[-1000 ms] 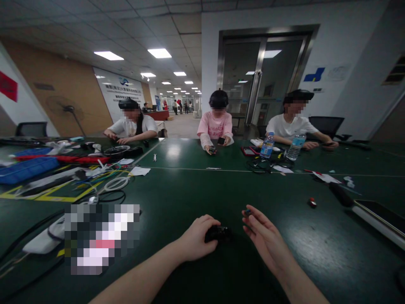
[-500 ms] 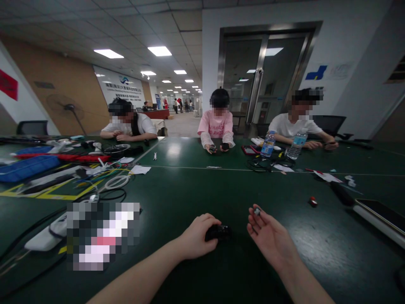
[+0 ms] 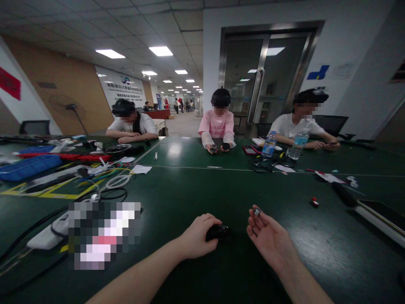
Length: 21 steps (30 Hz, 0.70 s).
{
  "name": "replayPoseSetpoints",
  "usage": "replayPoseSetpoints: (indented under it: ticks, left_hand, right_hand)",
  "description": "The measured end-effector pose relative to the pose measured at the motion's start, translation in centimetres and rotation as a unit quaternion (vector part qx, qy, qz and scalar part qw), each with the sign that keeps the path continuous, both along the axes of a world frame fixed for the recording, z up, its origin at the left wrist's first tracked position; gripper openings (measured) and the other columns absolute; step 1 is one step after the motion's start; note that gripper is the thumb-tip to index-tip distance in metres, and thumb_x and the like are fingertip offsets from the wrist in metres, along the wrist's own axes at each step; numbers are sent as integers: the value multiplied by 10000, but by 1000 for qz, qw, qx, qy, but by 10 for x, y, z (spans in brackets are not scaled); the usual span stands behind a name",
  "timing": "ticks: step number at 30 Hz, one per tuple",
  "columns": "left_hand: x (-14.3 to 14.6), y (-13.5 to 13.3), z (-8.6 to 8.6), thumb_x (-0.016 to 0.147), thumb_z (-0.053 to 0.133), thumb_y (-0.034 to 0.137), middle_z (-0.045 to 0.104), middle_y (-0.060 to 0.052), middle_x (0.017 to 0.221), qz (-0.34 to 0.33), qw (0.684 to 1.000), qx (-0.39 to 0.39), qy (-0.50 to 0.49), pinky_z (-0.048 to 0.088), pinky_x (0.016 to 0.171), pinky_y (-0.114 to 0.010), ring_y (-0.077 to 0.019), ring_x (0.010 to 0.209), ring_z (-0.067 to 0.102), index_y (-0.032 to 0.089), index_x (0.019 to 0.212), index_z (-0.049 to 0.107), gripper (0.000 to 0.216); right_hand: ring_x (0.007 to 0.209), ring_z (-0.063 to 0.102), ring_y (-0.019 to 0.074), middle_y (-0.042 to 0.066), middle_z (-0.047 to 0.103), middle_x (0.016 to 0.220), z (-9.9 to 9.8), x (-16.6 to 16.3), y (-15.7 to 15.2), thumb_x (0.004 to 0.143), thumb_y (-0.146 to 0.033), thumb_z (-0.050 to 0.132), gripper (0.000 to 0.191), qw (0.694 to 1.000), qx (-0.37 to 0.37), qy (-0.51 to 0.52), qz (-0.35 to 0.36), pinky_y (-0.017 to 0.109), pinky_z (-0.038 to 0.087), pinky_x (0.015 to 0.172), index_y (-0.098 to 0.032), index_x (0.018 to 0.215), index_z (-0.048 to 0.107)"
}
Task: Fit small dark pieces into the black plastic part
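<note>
black device (image 3: pixel 218 232); dark green table (image 3: pixel 196 190); red part (image 3: pixel 314 202)

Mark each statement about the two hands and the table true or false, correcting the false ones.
1. The left hand grips a small black device on the green table. True.
2. The right hand lies palm down, holding nothing. False: it is palm up, a small grey part at its fingers.
3. A small red object lies right of the right hand. True.
4. The water bottles stand beside the left hand. False: they stand at the far side, near a person in white.
</note>
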<state>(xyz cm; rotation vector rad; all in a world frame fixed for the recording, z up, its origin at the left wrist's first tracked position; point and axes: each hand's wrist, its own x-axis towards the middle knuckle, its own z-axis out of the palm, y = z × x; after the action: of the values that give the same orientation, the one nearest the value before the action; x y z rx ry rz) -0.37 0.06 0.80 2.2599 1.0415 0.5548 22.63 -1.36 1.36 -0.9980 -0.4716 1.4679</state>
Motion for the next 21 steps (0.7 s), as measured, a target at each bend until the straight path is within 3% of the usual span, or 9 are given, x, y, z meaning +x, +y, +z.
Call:
replayPoseSetpoints:
  ticks: [7, 13, 18, 21]
  left_hand:
    - [0, 0, 3, 726, 604, 157, 542, -64, 1131, -2, 1000, 12, 1, 399, 945, -383, -236, 1046, 506, 229, 1152, 525, 439]
    - [1, 0, 2, 720, 617, 162, 544, -65, 1126, -4, 1000, 16, 2, 399, 943, -368, -231, 1043, 510, 216, 1143, 530, 434]
    - [1, 0, 1, 719, 625, 167, 541, -60, 1119, -2, 1000, 18, 3, 403, 932, -358, -229, 1037, 511, 212, 1142, 526, 437]
    - [1, 0, 2, 730, 626, 188, 538, -54, 1120, -3, 1000, 10, 5, 412, 920, -357, -227, 1028, 513, 224, 1142, 527, 425]
  right_hand:
    - [778, 601, 152, -15, 685, 881, 1, -10, -5, 626, -307, 764, 244, 997, -17, 68, 23, 256, 486, 657, -248, 847, 681]
    - [686, 560, 112, -19, 661, 875, -4, -18, -7, 545, -299, 839, 378, 999, 5, 7, 38, 199, 444, 550, -264, 892, 693]
    - [759, 571, 151, 1, 659, 908, -14, -19, -6, 614, -376, 782, 380, 985, 57, -152, 58, 251, 458, 616, -268, 961, 673]
    - [837, 585, 201, 19, 660, 917, -17, -22, -7, 686, -369, 704, 317, 942, 110, -303, 95, 321, 472, 714, -249, 976, 663]
